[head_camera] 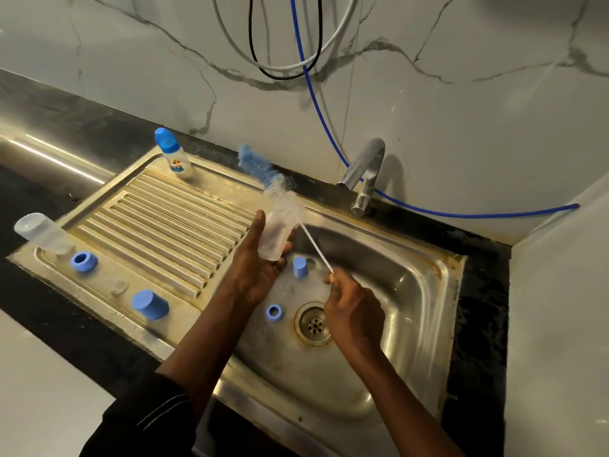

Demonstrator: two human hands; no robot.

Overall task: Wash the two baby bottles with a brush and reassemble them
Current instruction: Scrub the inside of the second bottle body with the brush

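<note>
The steel sink basin (412, 291), in the centre right of the frame, holds a blue cap (300, 267) standing near its left wall and a blue ring (273, 312) lying just left of the drain (313, 323). On the ribbed drainboard (164, 222) to the left, a second clear bottle (36, 232) stands mouth down at the far left edge. Another blue ring (84, 261), a clear teat (118, 286) and a larger blue cap (150, 305) lie in a row along the lower edge. A small capped bottle (173, 153) stands upright at the upper left corner of the board.

Over the basin's left side the left hand (260, 258) grips a clear bottle body (273, 239), fingers wrapped round it, thumb pointing up. The right hand (352, 311), lower right of that bottle, pinches the end of the brush (286, 202) by its thin white handle. The handle slants up and left to the white bristles at the bottle's upper end; the blue tip reaches beyond. The bristles are blurred, so whether any sit inside the bottle cannot be told.
</note>
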